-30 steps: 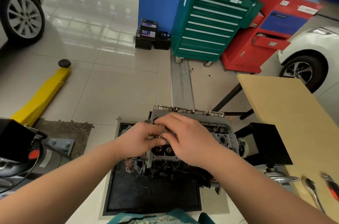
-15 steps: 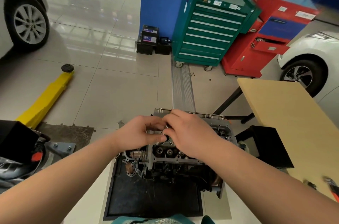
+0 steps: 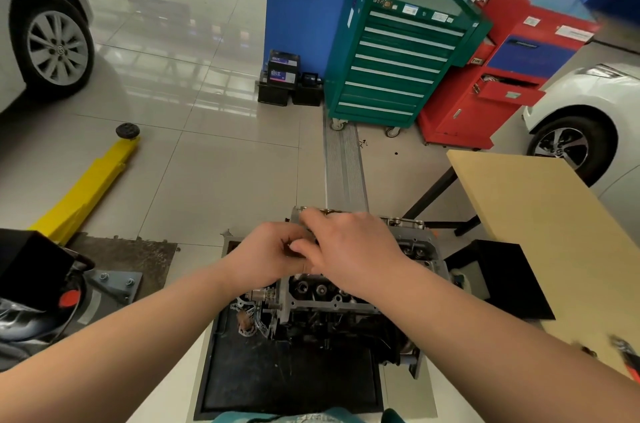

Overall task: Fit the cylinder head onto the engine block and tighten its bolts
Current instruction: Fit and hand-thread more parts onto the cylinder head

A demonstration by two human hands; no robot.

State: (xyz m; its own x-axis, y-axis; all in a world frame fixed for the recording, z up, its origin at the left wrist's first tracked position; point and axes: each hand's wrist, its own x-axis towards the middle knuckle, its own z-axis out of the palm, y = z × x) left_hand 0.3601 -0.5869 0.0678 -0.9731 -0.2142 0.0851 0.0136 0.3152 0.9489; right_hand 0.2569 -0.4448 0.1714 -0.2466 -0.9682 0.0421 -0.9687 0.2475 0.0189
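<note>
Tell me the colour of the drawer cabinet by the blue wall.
Green drawer cabinet, head view.

cylinder head (image 3: 412,249) partly hidden by hands, fingers' (image 3: 298,244) hold perhaps unreadable

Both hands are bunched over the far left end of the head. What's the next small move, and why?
Probably keep finger-starting that bolt. The left hand and right hand meet fingertip to fingertip over the cylinder head, hiding whatever small part they hold, and neither holds a wrench, so tool-tightening seems premature.
</note>
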